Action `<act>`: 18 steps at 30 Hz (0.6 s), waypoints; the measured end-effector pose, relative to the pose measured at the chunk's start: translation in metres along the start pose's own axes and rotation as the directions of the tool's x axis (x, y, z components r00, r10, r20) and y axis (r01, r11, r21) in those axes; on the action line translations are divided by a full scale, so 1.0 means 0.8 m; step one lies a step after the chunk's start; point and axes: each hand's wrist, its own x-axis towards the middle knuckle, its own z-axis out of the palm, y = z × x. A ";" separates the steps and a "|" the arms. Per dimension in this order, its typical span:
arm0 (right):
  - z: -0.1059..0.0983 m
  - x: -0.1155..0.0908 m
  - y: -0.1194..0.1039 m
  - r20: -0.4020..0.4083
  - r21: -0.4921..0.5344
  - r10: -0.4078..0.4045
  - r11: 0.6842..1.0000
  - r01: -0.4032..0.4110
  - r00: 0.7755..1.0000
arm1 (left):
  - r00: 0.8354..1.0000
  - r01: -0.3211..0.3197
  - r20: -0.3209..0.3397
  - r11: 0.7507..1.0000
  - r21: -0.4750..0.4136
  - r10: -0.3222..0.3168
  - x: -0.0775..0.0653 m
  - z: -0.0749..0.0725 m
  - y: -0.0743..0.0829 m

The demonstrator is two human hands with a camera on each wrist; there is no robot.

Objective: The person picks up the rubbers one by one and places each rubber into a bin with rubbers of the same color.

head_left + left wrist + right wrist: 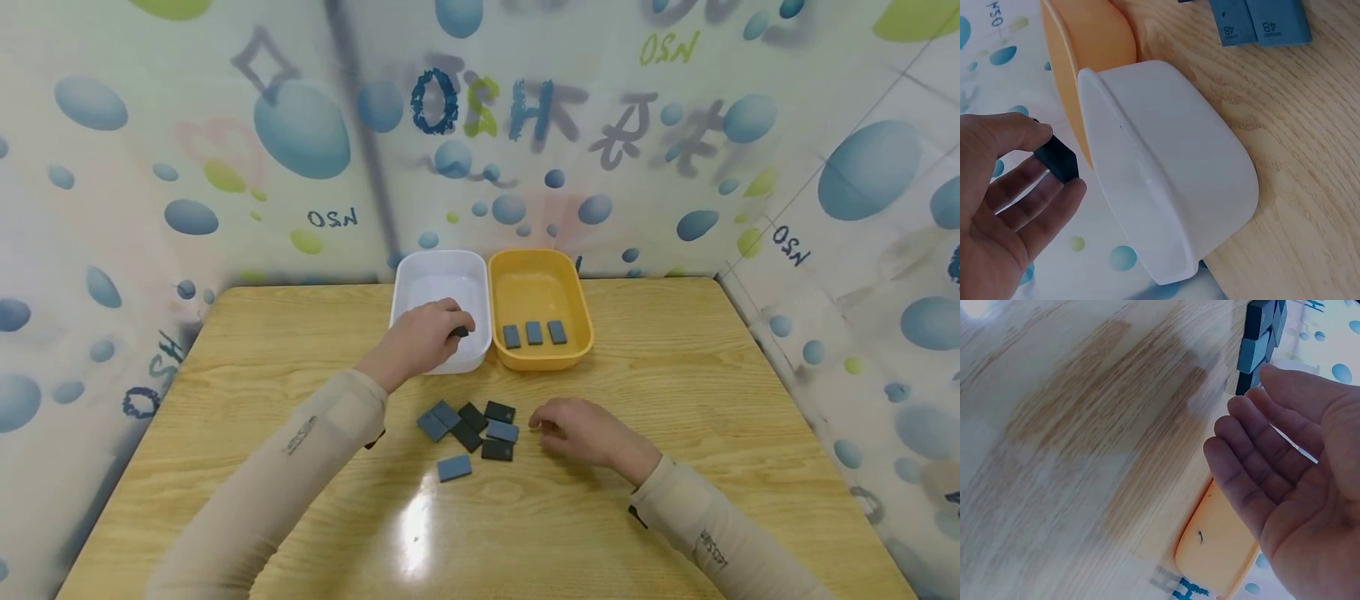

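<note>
Over the white bin, my left hand pinches a small black block between thumb and fingers. In the left wrist view the block is just outside the bin's rim line, with its flat face partly covered by the fingers. My right hand is above the table, palm turned inward and fingers loosely bent, holding nothing. Just left of its fingertips lies a loose group of flat rectangular blocks, among them a black block and a blue-grey block. Another blue-grey block lies nearer the front, apart from the group.
A yellow bin stands against the white bin's right side. Inside it, three blue-grey blocks form a row near the front wall. Both bins sit at the back of the wooden table, before a patterned wall covering.
</note>
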 end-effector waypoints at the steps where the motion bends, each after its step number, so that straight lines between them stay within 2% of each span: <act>1: 0.000 0.000 0.000 0.000 0.001 0.001 1.000 -0.001 1.000 | 1.000 0.009 0.005 1.000 -0.008 -0.009 0.002 0.000 -0.001; 10: -0.001 -0.001 0.003 -0.002 -0.009 -0.005 1.000 0.005 1.000 | 0.993 0.104 0.069 0.992 -0.066 -0.100 0.022 0.007 -0.008; 18: 0.000 -0.001 0.006 -0.002 -0.009 0.001 1.000 -0.001 1.000 | 0.973 0.214 0.105 0.973 -0.089 -0.205 0.040 0.021 -0.014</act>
